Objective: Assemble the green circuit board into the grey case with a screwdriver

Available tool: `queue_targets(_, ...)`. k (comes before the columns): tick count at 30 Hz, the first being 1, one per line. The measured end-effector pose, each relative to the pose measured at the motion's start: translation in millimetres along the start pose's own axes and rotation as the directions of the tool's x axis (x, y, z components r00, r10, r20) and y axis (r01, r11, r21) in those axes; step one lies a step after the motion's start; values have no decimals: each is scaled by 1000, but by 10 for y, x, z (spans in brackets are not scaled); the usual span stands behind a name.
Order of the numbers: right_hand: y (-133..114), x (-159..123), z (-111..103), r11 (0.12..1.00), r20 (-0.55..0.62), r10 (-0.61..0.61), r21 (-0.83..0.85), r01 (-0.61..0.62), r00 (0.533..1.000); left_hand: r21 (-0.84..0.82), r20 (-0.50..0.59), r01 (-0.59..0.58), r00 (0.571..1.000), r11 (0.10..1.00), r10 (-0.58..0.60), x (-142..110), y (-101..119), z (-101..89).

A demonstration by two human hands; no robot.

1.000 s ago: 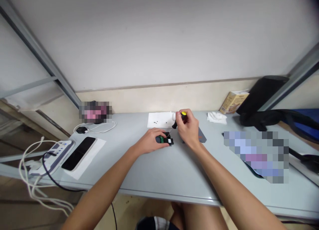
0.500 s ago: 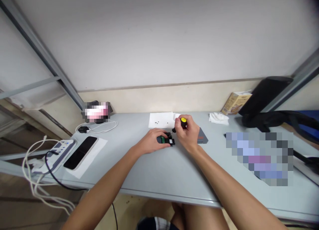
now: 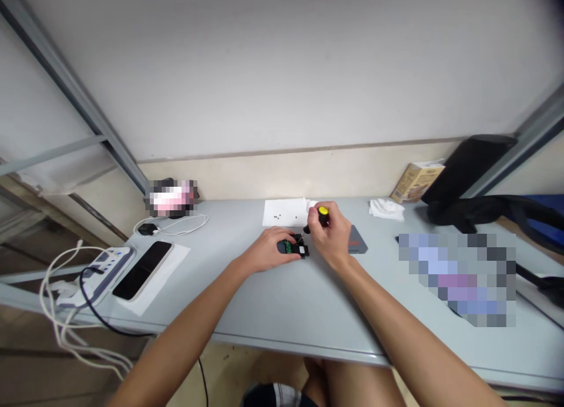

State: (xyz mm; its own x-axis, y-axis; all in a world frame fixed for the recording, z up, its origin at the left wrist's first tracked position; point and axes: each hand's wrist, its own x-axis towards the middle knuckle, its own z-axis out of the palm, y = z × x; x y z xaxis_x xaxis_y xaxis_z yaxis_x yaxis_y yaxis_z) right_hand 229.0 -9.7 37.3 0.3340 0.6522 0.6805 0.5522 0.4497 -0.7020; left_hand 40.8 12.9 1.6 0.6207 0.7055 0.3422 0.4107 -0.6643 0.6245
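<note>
My left hand point(image 3: 269, 249) grips a small black device with a green circuit board point(image 3: 301, 249) by its edges, thumb on the near side and fingers on the far side. The device rests on the grey desk. In my closed right hand point(image 3: 331, 234) is a screwdriver point(image 3: 324, 212) with a black and yellow handle. It leans, and its thin shaft reaches down to the device; whether the tip sits in a screw is too small to tell. Behind the hands lies a sheet of white paper point(image 3: 286, 210) with several tiny dark pieces on it.
A dark grey box or card point(image 3: 358, 241) lies beside my right wrist. At the left are a phone point(image 3: 143, 270), a power strip point(image 3: 99, 278) and white cables. Further right are a crumpled tissue point(image 3: 386, 209), a carton point(image 3: 418, 182) and a blurred-out item point(image 3: 458, 281).
My right hand and the screwdriver have shifted very slightly to the left. My left hand and the device stay in place.
</note>
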Motion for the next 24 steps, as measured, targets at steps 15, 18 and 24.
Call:
queue_targets(15, -27, 25, 6, 998, 100, 42, 32, -45, 994, 9, -5, 12, 1000, 1000, -12, -6, 2, 1)
queue_targets(18, -68, 98, -11, 983, 176, 36, 172, -67, 984, 5, -2, 34, 999, 999, -34, -14, 31, -13)
queue_targets(24, -107, 155, -8, 750, 421, 141, 545, -375, 896, 4, -5, 143, 990, 990, -143, -46, 45, -18)
